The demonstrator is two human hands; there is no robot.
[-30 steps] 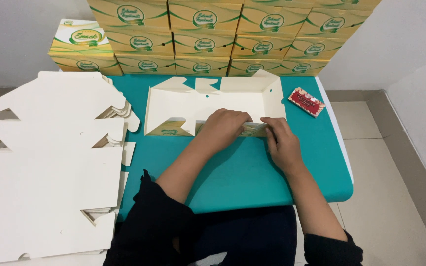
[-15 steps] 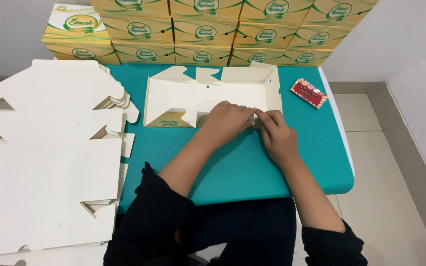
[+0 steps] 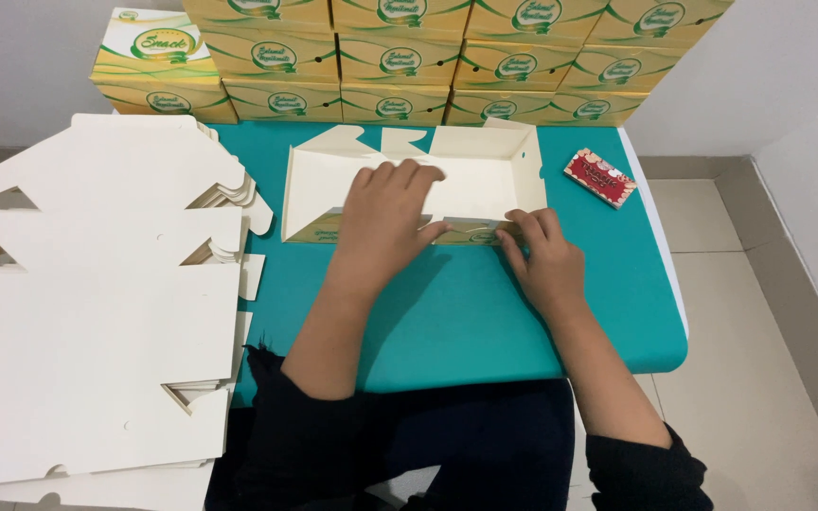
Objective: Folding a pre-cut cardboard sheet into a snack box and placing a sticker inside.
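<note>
A half-folded cream cardboard box (image 3: 485, 175) with green and yellow printed sides lies on the teal table (image 3: 466, 312), its inside facing up. My left hand (image 3: 385, 218) rests flat inside it, fingers spread over the floor and the near wall. My right hand (image 3: 542, 255) pinches the near wall's right end at the front corner, fingers curled on the printed flap.
Stacks of flat cream box blanks (image 3: 97, 303) cover the left side. A row of finished printed boxes (image 3: 409, 57) is piled along the far wall. A small red packet (image 3: 599, 177) lies at the table's right. Tiled floor (image 3: 759, 360) is to the right.
My left hand has moved from the near wall's right part leftward and into the box, now lying flat. My right hand stays at the front right corner. The view shifted slightly.
</note>
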